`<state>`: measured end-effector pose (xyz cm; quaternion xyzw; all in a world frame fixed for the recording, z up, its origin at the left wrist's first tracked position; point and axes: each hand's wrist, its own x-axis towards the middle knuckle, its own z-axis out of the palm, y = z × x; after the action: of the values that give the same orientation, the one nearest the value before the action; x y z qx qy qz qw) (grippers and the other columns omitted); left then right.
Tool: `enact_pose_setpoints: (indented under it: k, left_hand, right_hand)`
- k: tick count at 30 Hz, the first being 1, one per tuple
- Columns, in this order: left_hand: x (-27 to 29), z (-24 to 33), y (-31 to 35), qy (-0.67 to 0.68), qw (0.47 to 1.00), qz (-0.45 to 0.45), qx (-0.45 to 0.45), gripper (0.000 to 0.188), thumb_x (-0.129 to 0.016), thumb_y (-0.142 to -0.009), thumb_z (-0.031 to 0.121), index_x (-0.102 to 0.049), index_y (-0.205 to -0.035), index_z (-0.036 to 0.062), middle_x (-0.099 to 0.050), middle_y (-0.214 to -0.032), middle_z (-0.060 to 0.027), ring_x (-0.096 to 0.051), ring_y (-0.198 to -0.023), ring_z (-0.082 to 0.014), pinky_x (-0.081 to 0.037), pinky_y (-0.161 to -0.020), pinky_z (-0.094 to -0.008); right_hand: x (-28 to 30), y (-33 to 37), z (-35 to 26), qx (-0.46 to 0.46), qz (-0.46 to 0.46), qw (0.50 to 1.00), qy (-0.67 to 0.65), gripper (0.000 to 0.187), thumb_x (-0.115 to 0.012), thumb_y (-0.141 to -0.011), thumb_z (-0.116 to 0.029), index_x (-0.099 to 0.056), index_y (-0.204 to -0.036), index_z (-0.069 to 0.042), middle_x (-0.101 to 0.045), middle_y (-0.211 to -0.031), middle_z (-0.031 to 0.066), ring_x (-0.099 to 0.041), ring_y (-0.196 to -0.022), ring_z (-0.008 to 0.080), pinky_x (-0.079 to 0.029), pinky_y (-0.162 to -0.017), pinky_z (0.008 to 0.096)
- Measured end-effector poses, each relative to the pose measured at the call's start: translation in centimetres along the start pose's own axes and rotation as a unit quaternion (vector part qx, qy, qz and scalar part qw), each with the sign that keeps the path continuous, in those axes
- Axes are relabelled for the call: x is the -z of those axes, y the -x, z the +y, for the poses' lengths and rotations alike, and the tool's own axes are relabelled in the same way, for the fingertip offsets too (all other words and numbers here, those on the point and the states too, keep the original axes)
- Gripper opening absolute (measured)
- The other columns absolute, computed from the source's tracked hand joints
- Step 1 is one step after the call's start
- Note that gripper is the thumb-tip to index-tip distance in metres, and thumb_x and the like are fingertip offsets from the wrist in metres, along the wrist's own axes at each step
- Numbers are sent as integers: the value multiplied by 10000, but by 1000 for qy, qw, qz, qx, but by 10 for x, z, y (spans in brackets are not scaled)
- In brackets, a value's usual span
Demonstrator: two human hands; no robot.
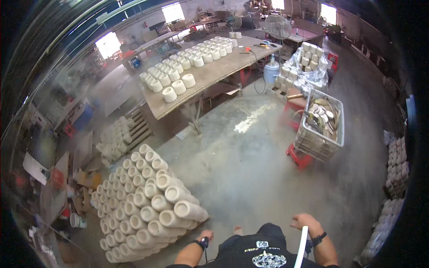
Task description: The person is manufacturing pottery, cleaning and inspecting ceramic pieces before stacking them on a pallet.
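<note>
My left hand (206, 235) hangs low beside the near right corner of a large stack of pale, hollow cylinders (152, 214). It looks small and foreshortened, and its fingers are hard to make out. On the other side of my body, my right hand (305, 220) is held out over the floor with loosely bent fingers. Nothing shows in it. A white strip (301, 245) passes in front of the right wrist; whether it touches the hand I cannot tell. Each wrist wears a dark band.
A long table (219, 73) carries rows of similar cylinders (178, 85). To the right, a plastic crate (319, 145) of flat pieces rests on red stools (298, 156). Behind it stand a plastic-wrapped stack (308, 67) and a blue drum (271, 73). More stacks (397, 165) line the right edge.
</note>
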<state>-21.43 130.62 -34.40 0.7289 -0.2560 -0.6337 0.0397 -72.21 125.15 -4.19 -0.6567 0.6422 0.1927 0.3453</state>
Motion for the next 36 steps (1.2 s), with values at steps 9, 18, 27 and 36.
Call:
enact_pose_setpoints:
  k: [9, 18, 27, 36]
  left_hand:
    - [28, 268, -109, 33, 963, 105, -245, 291, -583, -834, 313, -681, -813, 40, -652, -680, -69, -599, -594, -170, -475, -569, -328]
    - [65, 331, -122, 8, 998, 60, 25, 291, -519, -888, 296, -649, -770, 65, -619, -671, -73, -576, -595, -188, -438, -511, -375]
    - [172, 423, -244, 341, 909, -240, -15, 278, -535, -878, 311, -605, -745, 76, -564, -669, -82, -575, -615, -182, -463, -521, -335]
    - [266, 792, -380, -484, 819, 73, -299, 188, -578, -818, 205, -696, -914, 94, -675, -843, -166, -642, -803, -361, -515, -684, -459]
  right_hand:
    - [106, -194, 41, 23, -84, 995, -39, 570, -579, -855, -531, -656, -1180, -70, -641, -1171, 197, -580, -1127, 361, -461, -962, 431]
    - [335, -368, -38, 212, 104, 971, -42, 425, -619, -862, -400, -656, -1137, -78, -664, -1077, 202, -615, -1030, 367, -489, -891, 436]
    - [442, -491, -47, 190, 107, 976, -22, 426, -643, -847, -400, -664, -1102, -59, -681, -992, 201, -641, -950, 373, -508, -839, 446]
    - [578, -627, -102, 71, 13, 997, -25, 472, -654, -843, -401, -648, -1156, -48, -681, -1026, 212, -650, -979, 367, -509, -860, 413]
